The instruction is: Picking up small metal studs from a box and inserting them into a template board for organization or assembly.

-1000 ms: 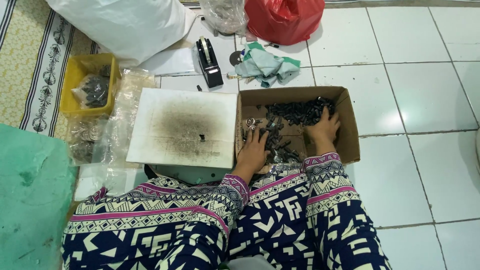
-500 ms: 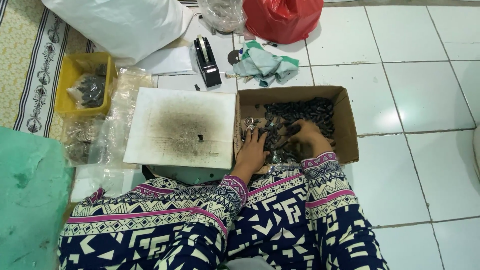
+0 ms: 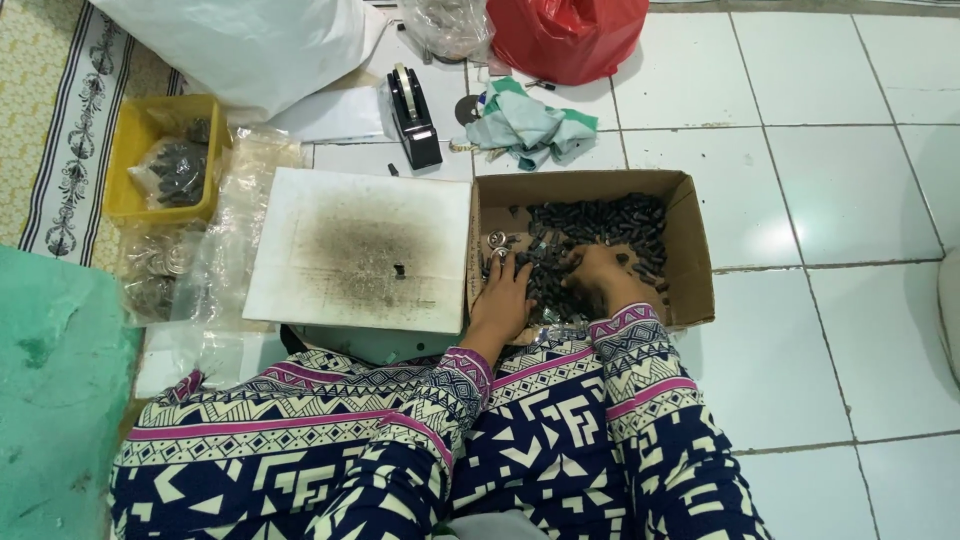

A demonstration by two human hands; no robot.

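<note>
Head view, looking down: person sits on a white tiled floor (image 3: 830, 190), both forearms in patterned navy, cream and pink sleeves (image 3: 560, 400).

Cardboard box (image 3: 695, 255) sits open on the floor in front of the knees, filled with small dark metal parts (image 3: 600, 220); a few shiny ring-like pieces (image 3: 497, 240) lie at its left end.

Left hand (image 3: 505, 295) is inside the box at the left side, palm down, fingers spread over the parts. No pinch visible; can't tell if anything is under the palm.

Right hand (image 3: 597, 275) is in the box middle, fingers curled down into the pile. Grip looks loosely cupped on the parts; can't tell if it's closed on any.

Hands are near each other, not touching.

Just left of the box, touching its wall: white board (image 3: 360, 250) with a dark smudged centre, one small dark piece on it.

Further left: yellow bin (image 3: 135, 160) with bagged dark parts, clear plastic bags (image 3: 215, 250) beside it.

Behind the box: black tape dispenser (image 3: 412, 115), crumpled teal cloth (image 3: 525, 125), red plastic bag (image 3: 565, 35), white bag (image 3: 240, 45).
</note>
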